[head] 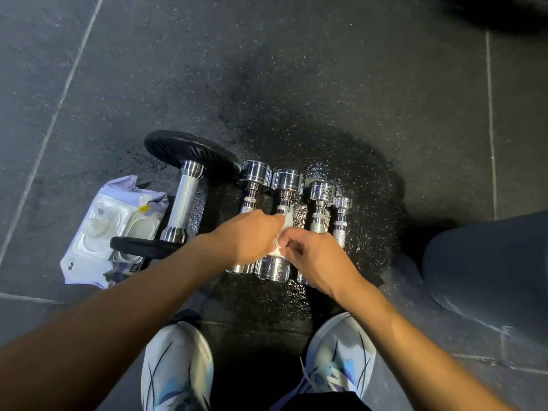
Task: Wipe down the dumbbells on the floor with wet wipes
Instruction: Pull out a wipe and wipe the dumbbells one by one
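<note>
Far left of the middle dumbbell (287, 185) lies the pack (115, 229) of wipes, against the big dumbbell (186, 200). Just left of the middle one sits a chrome dumbbell (252, 185), with their far heads nearly touching.

My left hand (249, 235) is curled over the middle dumbbell's handle and holds the wipe (287, 218) round it. My right hand (314, 256) pinches the wipe's near end, just above the near head.

Right of the middle one lie a small dumbbell (320, 200) and, beyond it, the smallest dumbbell (341, 216), close together. The floor (370, 203) round them all shines wet.

The risks as I see them:
- **Rolling:** the heads are round, so a hard twist could roll the middle dumbbell into its neighbours and nip my fingers between handles.
- **Tearing:** the knurled grip could snag the thin wipe and tear it.
- **Slipping:** the wet floor might be slippery under my shoes.
</note>
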Demonstrator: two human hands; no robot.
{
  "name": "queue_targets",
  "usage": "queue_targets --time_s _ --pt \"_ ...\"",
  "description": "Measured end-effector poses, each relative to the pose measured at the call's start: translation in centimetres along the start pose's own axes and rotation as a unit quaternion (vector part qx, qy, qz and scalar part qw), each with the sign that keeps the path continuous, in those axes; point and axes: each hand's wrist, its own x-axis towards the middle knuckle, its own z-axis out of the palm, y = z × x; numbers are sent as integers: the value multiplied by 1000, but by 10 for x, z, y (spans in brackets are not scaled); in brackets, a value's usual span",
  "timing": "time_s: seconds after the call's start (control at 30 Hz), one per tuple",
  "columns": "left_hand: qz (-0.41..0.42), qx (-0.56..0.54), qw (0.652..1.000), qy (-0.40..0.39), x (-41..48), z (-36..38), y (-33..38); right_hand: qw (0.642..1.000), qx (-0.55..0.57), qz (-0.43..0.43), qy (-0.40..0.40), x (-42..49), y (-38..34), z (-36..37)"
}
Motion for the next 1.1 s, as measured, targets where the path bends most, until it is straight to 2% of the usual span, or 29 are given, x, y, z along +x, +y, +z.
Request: queue_targets --time_s 0.1,0.2,0.33,0.43,0.53,0.67,0.77,0.87,0.97,1.1 --pt "-5 -17 1000 -17 -7 -4 -2 999 45 -19 25 -13 1 1" --pt "13 7 999 -37 -16 -6 0 997 25 -33 61 -29 -2 9" --pt "71 70 995 -5 -31 4 4 996 1 -51 67 -49 -15 26" --pt "132 140 979 63 -42 29 0 995 -56 -61 61 -59 -21 39" --pt "101 169 976 99 -47 43 -4 995 -62 -51 64 -60 -21 41" --pt "40 118 976 176 -39 42 11 994 -25 -12 103 -50 -24 29" --pt "-57 130 977 157 -27 33 14 996 -28 7 88 -35 -29 22" --pt "-79 168 974 127 -11 28 12 995 19 71 71 -14 -37 13" --pt "-101 105 985 92 0 21 12 979 102 173 43 4 -40 8" --pt "-170 -66 981 67 15 15 12 940 238 242 32 22 -34 9"
